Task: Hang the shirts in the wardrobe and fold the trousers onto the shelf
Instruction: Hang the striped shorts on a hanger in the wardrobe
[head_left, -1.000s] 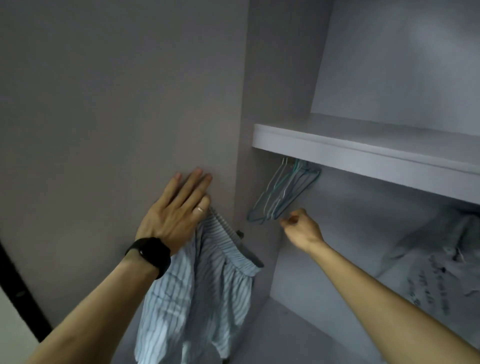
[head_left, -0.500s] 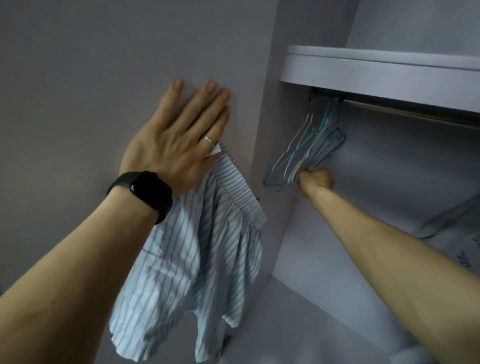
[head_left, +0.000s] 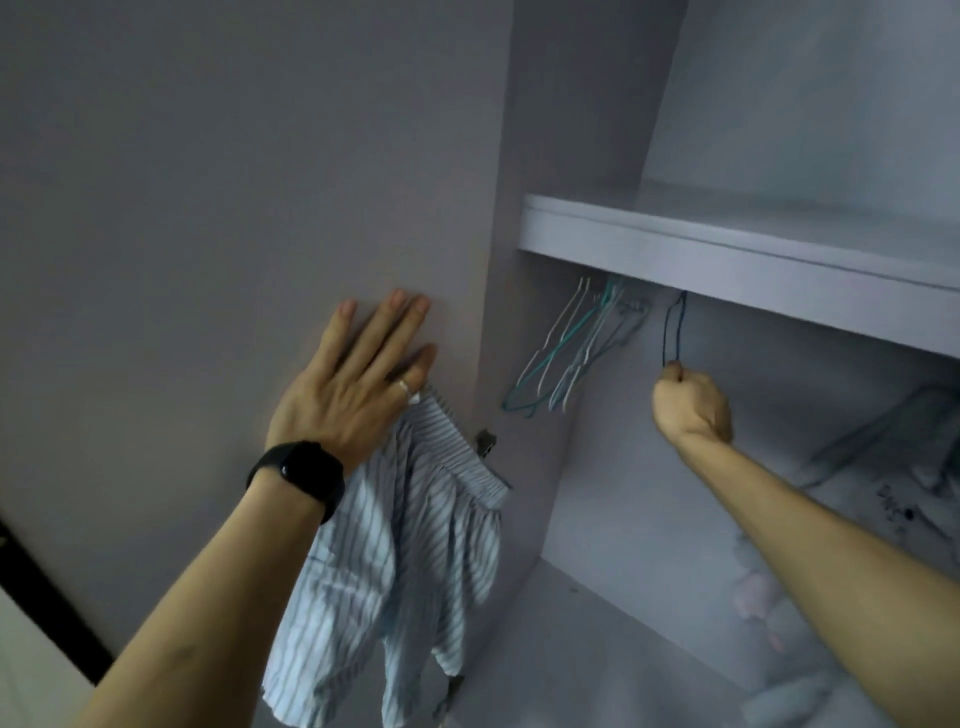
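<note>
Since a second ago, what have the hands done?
The right hand reached the bunch of hangers, gripped one dark hanger and drew it rightward, apart from the bunch. The left hand stays flat on the panel, the striped shirt hanging beneath it.

Black wristband (head_left: 297, 478) and silver ring (head_left: 404, 385), bare forearms, no sleeves.

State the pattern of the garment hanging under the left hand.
The garment has thin dark stripes on pale cloth; head view shows it.

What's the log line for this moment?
left hand: flat on panel, pinning striped shirt | right hand: grips dark hanger below shelf
</note>
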